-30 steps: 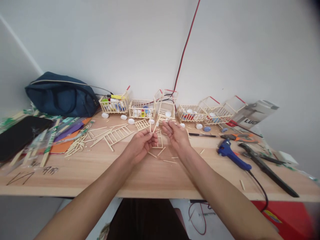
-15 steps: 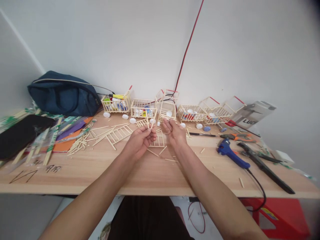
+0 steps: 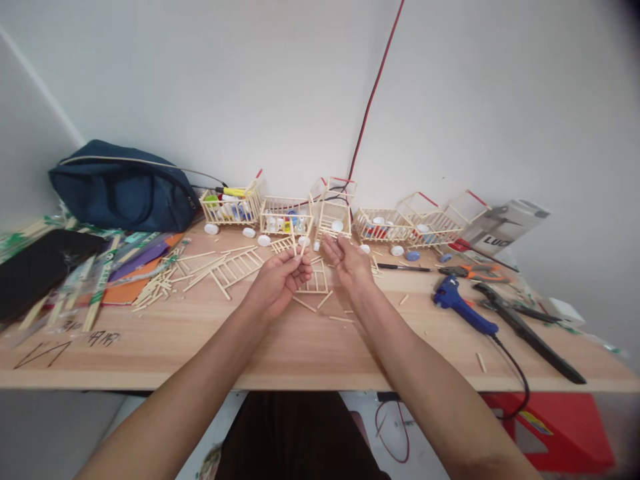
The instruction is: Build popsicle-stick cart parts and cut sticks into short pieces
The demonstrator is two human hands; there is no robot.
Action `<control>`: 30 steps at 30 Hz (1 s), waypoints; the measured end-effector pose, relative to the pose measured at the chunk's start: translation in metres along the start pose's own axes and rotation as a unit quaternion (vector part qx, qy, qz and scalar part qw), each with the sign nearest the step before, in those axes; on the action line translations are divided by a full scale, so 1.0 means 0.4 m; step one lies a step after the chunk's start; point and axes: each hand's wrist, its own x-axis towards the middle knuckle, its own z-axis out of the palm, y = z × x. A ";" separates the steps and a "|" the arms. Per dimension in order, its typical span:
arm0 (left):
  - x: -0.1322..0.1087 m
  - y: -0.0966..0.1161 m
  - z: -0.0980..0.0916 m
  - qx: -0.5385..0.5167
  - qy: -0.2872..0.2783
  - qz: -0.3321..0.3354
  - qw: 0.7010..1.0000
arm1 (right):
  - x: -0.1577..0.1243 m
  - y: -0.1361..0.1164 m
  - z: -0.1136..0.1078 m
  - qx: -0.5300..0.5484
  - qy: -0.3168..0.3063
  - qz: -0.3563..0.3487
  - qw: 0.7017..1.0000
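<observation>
1. Pale, thin wooden sticks (image 3: 294,245) are pinched in your left hand (image 3: 279,283), over the light-brown wooden table (image 3: 310,363).
2. Your right hand (image 3: 354,268) curls loosely nearby; I can't tell if it holds anything.
3. Small tan wooden carts (image 3: 384,236) stand behind.

Carts (image 3: 385,231) along wall (image 3: 240,80) (bag (image 3: 125,190) left); stick frames (image 3: 233,273) before them, glue gun (image 3: 465,308) farther right.

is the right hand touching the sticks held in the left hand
Apart. The head view shows a visible gap between the right hand and the sticks, which stick up from the fingertips of the left hand.
</observation>
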 end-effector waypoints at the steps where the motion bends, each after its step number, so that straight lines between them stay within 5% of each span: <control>1: 0.001 0.000 -0.001 0.001 -0.001 0.001 1.000 | 0.000 -0.001 -0.001 -0.003 -0.003 0.001 1.000; 8: 0.003 -0.005 -0.009 0.022 -0.001 0.001 1.000 | -0.014 -0.039 -0.050 -0.100 -0.088 0.017 0.991; 15: -0.001 -0.024 -0.004 0.083 -0.009 0.002 0.996 | -0.049 -0.101 -0.137 -0.237 -0.199 0.056 0.949; 25: -0.013 -0.050 0.003 0.139 -0.132 0.005 0.982 | -0.082 -0.074 -0.132 -0.300 -0.280 0.022 0.912; 30: -0.013 -0.052 0.004 0.117 -0.132 -0.011 0.984 | -0.086 -0.062 -0.136 -0.258 -0.298 0.038 0.918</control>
